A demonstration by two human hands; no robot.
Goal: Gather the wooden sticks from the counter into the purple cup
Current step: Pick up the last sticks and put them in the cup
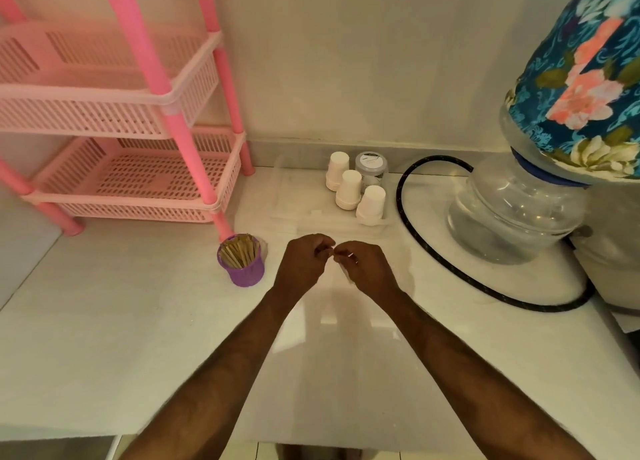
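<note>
The purple cup point(244, 267) stands on the white counter point(121, 321), left of my hands and packed with several wooden sticks point(239, 250) standing upright. My left hand point(304, 264) hovers just right of the cup with its fingers curled in. My right hand point(367, 269) is beside it, also curled, and the fingertips of the two hands nearly meet. No stick shows plainly in either hand, and no loose sticks show on the counter around them.
A pink two-tier basket rack point(131, 168) stands at the back left, one leg right behind the cup. A clear tray point(298, 210) holds three upturned white cups point(349, 189) and a jar. At right are a black hose point(450, 269) and a water bottle point(512, 213) under floral cloth.
</note>
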